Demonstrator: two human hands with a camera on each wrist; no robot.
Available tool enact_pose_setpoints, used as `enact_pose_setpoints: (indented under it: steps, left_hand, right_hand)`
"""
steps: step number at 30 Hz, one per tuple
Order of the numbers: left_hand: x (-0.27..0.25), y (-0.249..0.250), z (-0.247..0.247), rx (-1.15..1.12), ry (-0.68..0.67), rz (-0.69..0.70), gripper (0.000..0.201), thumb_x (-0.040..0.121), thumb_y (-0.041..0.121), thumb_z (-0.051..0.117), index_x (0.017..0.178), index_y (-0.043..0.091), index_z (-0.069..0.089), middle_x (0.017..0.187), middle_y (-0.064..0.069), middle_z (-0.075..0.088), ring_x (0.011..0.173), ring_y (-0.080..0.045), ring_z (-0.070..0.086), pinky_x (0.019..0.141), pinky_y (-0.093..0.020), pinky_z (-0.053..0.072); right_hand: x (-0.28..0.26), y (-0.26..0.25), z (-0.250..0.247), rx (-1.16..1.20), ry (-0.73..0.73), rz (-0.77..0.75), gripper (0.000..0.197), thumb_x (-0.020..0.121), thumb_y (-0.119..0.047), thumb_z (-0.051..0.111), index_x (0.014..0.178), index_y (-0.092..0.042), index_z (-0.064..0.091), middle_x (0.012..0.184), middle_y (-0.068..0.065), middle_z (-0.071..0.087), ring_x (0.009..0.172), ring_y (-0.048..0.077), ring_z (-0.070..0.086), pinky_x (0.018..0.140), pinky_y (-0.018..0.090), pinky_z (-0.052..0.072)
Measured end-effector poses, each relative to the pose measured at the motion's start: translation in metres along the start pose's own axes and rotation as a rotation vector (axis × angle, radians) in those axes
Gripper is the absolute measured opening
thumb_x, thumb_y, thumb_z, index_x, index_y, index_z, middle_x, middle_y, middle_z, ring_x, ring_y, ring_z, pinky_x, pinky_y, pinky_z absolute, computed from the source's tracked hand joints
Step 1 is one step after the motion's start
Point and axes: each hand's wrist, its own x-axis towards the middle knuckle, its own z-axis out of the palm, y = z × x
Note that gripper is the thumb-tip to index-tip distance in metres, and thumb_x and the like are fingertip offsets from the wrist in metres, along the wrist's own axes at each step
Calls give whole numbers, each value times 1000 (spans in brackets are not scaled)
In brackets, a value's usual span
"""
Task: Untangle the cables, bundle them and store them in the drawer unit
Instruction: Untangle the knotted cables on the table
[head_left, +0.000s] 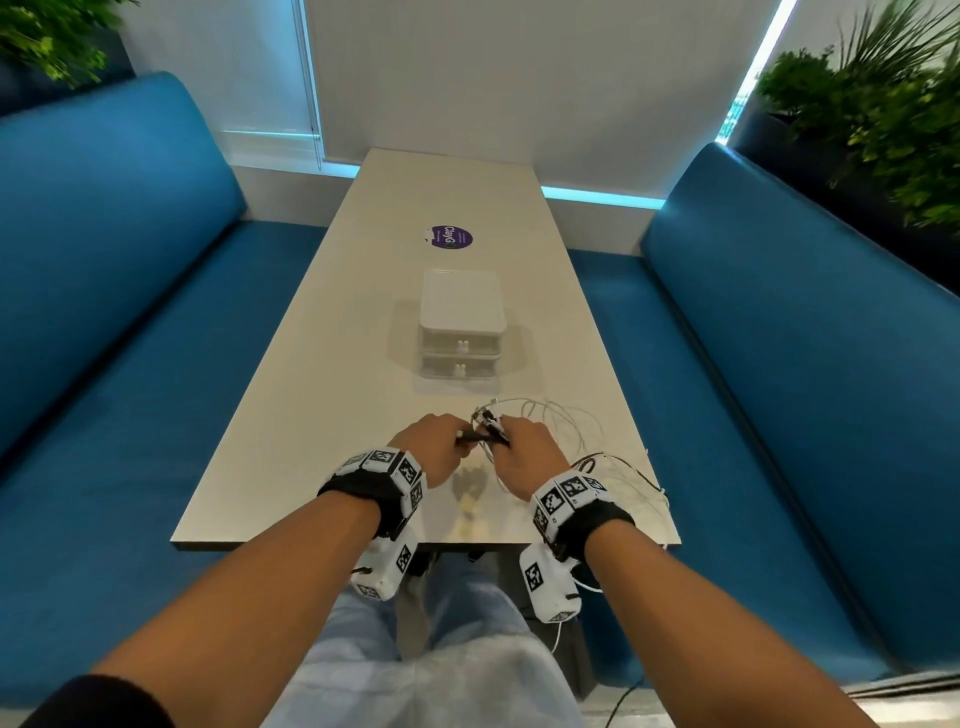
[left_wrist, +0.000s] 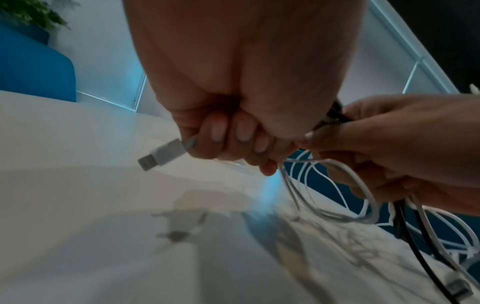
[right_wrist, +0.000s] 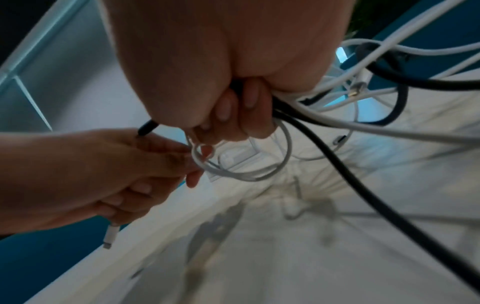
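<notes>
Both hands hover close together over the near end of the table. My left hand (head_left: 441, 447) (left_wrist: 233, 142) grips a white cable, whose connector (left_wrist: 162, 154) sticks out past the fingers. My right hand (head_left: 524, 447) (right_wrist: 233, 111) grips a bunch of white cables (right_wrist: 262, 170) and a black cable (right_wrist: 337, 164). The tangle of white and black cables (head_left: 587, 447) trails to the right across the table, partly hidden behind my right wrist. The white two-drawer unit (head_left: 461, 322) stands farther back, both drawers closed.
The long white table (head_left: 322, 415) runs between two blue benches (head_left: 130, 312). A purple sticker (head_left: 448, 239) lies behind the drawer unit. Plants (head_left: 883, 114) stand at the back corners. Some cables hang over the table's near right edge.
</notes>
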Motion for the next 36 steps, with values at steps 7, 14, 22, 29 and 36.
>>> enact_pose_setpoints:
  steps: [7,14,22,29,36]
  left_hand:
    - [-6,-1,-5,1,-9,4,19,92,13,51,87,15,69,89,-7,68,81,-28,63,74,-38,51]
    - [-7,-17,0,32,-42,19,24,99,26,46,93,18,67,88,-2,68,84,-25,66,79,-38,54]
    - [0,-5,7,49,27,87,25,98,17,49,115,24,65,110,-4,68,100,-25,63,88,-36,50]
    - [0,-12,8,117,60,68,29,99,14,47,119,20,66,121,-7,64,107,-26,61,92,-33,47]
    - [-6,13,-6,-286,280,242,43,103,47,31,131,19,49,119,1,56,101,-17,57,90,-34,45]
  right_hand:
    - [-1,4,5,-125,-90,36,25,98,-32,52,107,-11,63,98,13,65,89,33,63,72,36,51]
    - [-2,25,-7,-301,-59,148,23,98,-28,47,111,-14,60,106,11,63,93,30,63,73,34,48]
    - [-6,21,-14,-190,-11,74,19,96,-23,46,108,-13,56,99,15,63,90,36,61,70,34,47]
    - [-7,14,-20,-69,7,-15,17,97,-25,49,105,-12,57,94,16,65,83,34,61,70,38,52]
    - [-7,-8,-15,-39,-67,-83,18,97,-23,51,104,-11,61,95,12,68,86,31,63,74,39,52]
